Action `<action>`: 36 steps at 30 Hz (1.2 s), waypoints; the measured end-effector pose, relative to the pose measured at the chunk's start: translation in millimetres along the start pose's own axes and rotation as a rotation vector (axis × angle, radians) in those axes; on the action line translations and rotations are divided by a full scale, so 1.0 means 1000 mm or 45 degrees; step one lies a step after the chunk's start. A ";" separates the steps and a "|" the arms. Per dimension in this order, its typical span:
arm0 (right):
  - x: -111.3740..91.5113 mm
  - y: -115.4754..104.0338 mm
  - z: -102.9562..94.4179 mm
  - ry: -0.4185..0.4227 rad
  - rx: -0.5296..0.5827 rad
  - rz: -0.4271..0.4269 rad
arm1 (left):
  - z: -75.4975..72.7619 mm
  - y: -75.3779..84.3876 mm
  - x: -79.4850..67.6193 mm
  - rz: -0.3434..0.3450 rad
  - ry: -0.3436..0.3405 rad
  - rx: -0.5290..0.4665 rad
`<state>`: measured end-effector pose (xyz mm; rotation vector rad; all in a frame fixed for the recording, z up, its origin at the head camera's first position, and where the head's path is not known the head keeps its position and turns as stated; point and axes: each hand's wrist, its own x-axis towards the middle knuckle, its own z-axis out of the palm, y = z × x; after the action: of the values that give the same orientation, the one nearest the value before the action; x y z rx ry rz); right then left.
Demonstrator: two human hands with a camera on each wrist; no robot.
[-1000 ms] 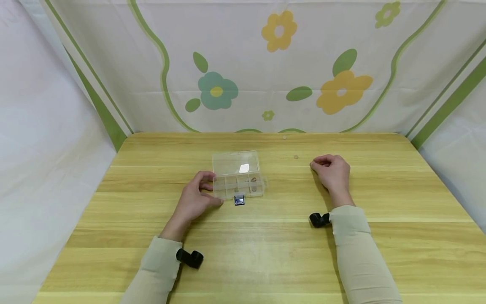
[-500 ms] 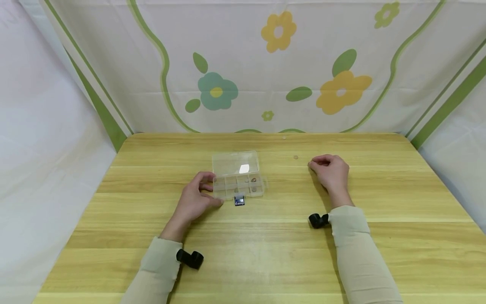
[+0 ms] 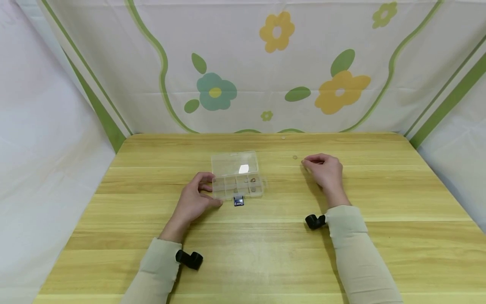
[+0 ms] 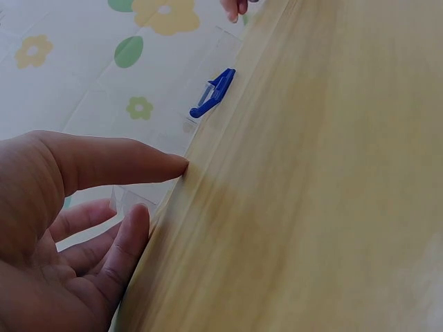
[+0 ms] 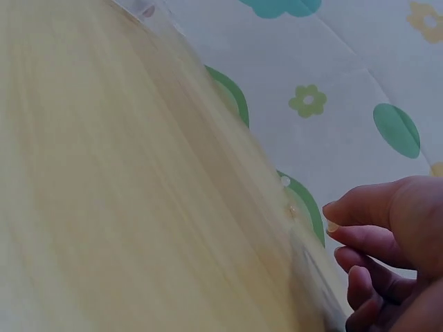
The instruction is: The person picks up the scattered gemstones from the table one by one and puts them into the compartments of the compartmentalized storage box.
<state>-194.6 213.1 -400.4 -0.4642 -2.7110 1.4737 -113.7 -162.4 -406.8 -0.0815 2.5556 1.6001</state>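
A clear plastic compartment box (image 3: 231, 193) lies on the table with its lid (image 3: 229, 164) tipped back. Its blue latch (image 3: 238, 201) hangs at the front. Several tiny pieces, one of them a brown piece (image 3: 253, 180), sit in compartments towards its right. My left hand (image 3: 194, 199) holds the box's left end, thumb at the front corner and fingers at the side. To the right of the box, my right hand (image 3: 325, 171) is raised over the table. Between thumb and index finger it pinches a small pale round piece (image 5: 332, 226), mostly covered by the fingertips.
A small round piece (image 3: 295, 157) lies on the wooden table (image 3: 265, 253) left of my right hand. Another pale one (image 3: 283, 137) is near the back edge. A flower-printed cloth (image 3: 250, 76) hangs behind the table.
My right hand has moved a little to the left, carrying the small pale piece. The left hand and the box stay in place.
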 end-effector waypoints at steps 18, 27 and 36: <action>-0.006 -0.010 0.011 -0.120 0.076 0.009 | -0.001 0.000 -0.001 -0.002 0.001 -0.007; -0.008 -0.015 0.014 -0.190 0.150 0.017 | 0.000 -0.001 0.000 0.007 0.001 0.004; -0.013 -0.020 0.016 -0.265 0.194 0.004 | 0.000 -0.001 0.000 -0.004 -0.003 -0.015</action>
<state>-190.0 186.2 -391.1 -0.3262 -2.7175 1.8073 -114.0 -162.9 -407.7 -0.0850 2.5432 1.6137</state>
